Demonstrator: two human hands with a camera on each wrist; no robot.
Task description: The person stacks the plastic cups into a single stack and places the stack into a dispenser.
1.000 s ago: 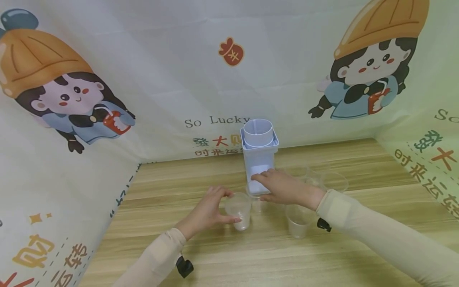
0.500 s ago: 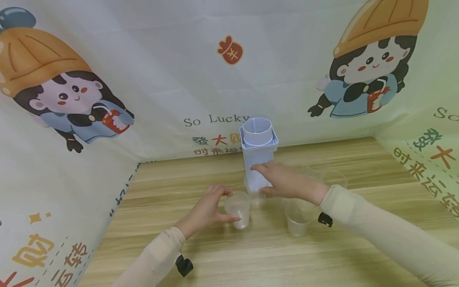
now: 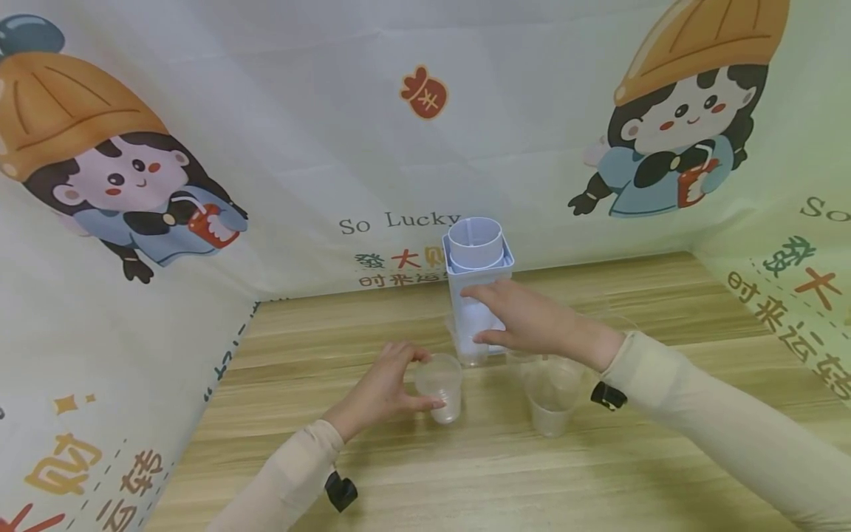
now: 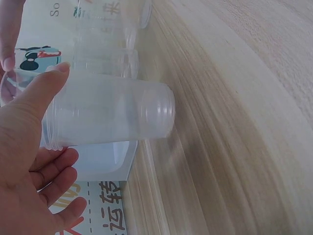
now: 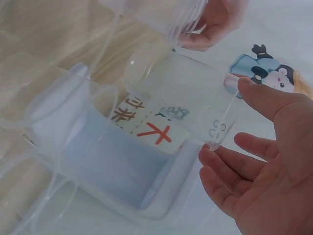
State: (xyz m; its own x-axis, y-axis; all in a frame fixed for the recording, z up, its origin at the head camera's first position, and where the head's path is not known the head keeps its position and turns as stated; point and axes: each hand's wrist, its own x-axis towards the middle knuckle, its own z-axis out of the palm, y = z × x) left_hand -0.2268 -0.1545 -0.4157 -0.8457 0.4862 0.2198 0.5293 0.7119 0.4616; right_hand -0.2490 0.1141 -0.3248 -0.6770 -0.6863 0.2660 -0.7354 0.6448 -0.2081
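Observation:
My left hand (image 3: 385, 388) holds a stack of nested clear plastic cups (image 4: 112, 107), upright on the wooden table, thumb on one side and fingers on the other near the rims. To its right, my right hand (image 5: 269, 147) pinches a single clear plastic cup (image 5: 181, 93) at the rim between thumb and fingers. In the head view that cup is in front of the pale blue box-shaped holder (image 3: 455, 295), partly hidden by the hand. A round tube (image 3: 475, 244) stands up out of the holder's top.
Another clear cup (image 3: 550, 403) stands on the table (image 3: 425, 480) below the right wrist. More clear cups are partly hidden behind the right forearm. A printed cloth backdrop (image 3: 319, 148) closes off the back and both sides.
My right hand has moved away from me and up, toward the holder, taking its cup along. The left hand and its stack of cups stay in place.

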